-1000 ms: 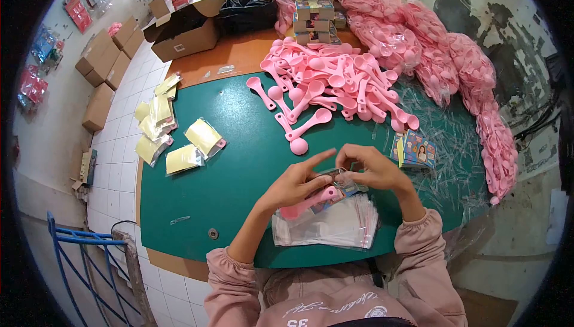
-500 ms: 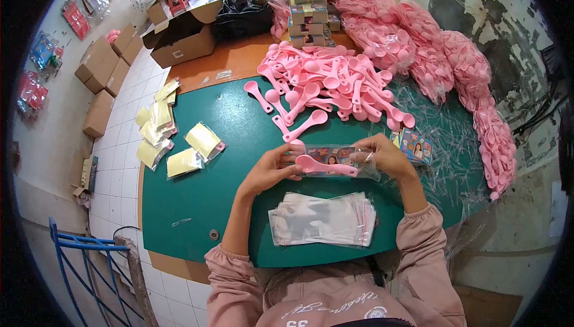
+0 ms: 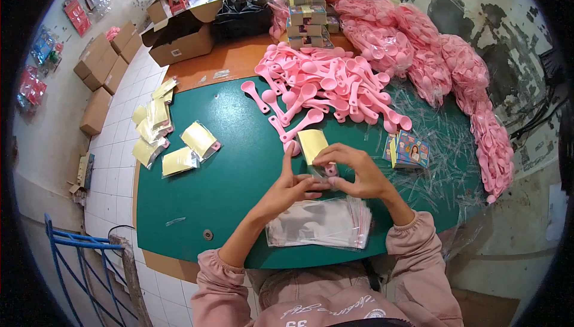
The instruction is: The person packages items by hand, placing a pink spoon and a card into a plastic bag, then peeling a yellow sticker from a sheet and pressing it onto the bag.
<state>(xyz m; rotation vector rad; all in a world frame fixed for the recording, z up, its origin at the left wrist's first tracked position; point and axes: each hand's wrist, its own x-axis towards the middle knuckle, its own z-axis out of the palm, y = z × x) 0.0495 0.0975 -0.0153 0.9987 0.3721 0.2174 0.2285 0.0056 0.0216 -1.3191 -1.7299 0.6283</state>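
Between my hands a bagged packet (image 3: pixel 313 144) stands tilted, its yellow card side showing and a pink spoon handle at its lower end. My right hand (image 3: pixel 357 174) pinches the packet's right edge and lower end. My left hand (image 3: pixel 286 194) is at the packet's bottom flap, index finger raised and the other fingers stretched toward the clear plastic. Just below lies a stack of clear bags (image 3: pixel 318 224). Loose pink spoons (image 3: pixel 329 81) are heaped beyond my hands. Printed cards (image 3: pixel 409 148) sit to the right, and finished-looking yellow packets (image 3: pixel 179 161) lie to the left.
Bags full of pink spoons (image 3: pixel 430 70) line the right edge, beside scattered clear plastic strips (image 3: pixel 445 162). Card bundles (image 3: pixel 307 16) are stacked at the back. An open cardboard box (image 3: pixel 182 43) and a black bag (image 3: pixel 242 16) stand at the back left. A person is partly visible beyond.
The packet has turned from lying sideways, with printed card and spoon facing up, to upright with its yellow side showing. Both hands have shifted to its lower end.
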